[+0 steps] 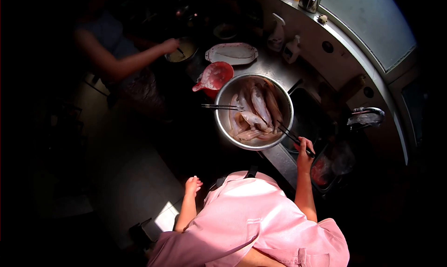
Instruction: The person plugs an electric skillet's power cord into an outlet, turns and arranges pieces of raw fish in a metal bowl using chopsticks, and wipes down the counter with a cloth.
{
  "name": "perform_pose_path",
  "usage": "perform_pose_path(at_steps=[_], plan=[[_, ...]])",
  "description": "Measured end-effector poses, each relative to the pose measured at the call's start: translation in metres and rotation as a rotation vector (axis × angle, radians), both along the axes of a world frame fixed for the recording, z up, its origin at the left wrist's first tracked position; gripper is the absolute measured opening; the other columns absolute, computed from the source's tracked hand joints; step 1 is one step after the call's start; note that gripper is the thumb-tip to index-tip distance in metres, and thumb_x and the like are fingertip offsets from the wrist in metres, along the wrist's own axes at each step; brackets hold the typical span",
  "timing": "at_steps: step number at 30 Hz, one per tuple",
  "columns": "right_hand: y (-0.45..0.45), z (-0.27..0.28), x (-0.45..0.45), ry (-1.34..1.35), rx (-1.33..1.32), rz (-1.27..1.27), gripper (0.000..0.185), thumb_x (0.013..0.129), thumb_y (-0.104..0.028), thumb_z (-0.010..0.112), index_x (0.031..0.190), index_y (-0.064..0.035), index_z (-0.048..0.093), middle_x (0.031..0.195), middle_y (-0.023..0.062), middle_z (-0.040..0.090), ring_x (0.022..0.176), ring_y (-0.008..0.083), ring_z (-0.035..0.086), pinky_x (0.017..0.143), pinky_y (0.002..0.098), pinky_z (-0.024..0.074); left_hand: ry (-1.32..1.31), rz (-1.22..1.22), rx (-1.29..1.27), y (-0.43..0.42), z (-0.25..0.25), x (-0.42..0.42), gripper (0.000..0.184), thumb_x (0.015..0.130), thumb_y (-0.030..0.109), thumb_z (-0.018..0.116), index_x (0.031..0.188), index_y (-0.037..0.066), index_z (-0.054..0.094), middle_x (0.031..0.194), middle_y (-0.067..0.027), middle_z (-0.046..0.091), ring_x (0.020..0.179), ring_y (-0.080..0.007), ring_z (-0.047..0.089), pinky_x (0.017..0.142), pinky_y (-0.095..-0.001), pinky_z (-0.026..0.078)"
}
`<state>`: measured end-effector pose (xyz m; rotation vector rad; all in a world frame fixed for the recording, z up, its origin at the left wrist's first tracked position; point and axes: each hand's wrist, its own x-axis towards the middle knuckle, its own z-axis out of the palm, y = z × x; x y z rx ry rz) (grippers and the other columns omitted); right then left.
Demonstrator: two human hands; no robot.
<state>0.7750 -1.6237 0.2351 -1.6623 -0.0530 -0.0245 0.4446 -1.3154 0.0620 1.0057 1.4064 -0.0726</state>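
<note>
My right hand [305,148] is closed around dark chopsticks [289,135], whose tips reach over the right side of a large metal bowl [257,147]. Inside lie several pale, pinkish fish [259,103], piled on one another. Another pair of chopsticks [219,107] rests across the bowl's left rim, with no hand on it. Low beside my body, away from the counter, my left hand [193,185] has its fingers loosely bent and apart, and nothing shows in it.
A red bowl with a handle [218,76], whitish inside, and a white oval dish [231,53] stand beyond the metal bowl. At the upper left, another person's hand [170,46] holds a utensil in a bowl of yellowish mixture [185,53]. A sink [309,113] lies right, near a faucet [366,117].
</note>
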Motion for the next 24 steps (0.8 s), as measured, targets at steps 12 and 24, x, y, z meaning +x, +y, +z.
perform_pose_path(at_steps=[12, 24], plan=[[0.016, 0.026, 0.012, -0.061, 0.006, 0.064, 0.021, 0.088, -0.015, 0.050, 0.089, 0.0036, 0.059, 0.092, 0.0068, 0.053, 0.084, 0.0141, 0.055, 0.069, 0.0262, 0.0515, -2.096, -0.635, 0.704, 0.036, 0.500, 0.096, 0.035, 0.086, 0.036, 0.052, 0.060, 0.012, 0.051, 0.058, -0.0021, 0.050, 0.053, -0.0151, 0.057, 0.083, -0.0413, 0.039], [0.019, 0.018, -0.002, -0.050, 0.062, 0.073, 0.021, 0.088, -0.018, 0.051, 0.091, 0.0021, 0.058, 0.091, 0.0066, 0.056, 0.083, 0.0135, 0.056, 0.071, 0.0270, 0.0511, -2.052, -1.037, 0.300, -0.027, 0.605, 0.095, 0.023, 0.069, -0.014, 0.035, 0.067, -0.003, 0.055, 0.064, -0.0140, 0.053, 0.066, -0.0250, 0.055, 0.085, -0.0372, 0.043]])
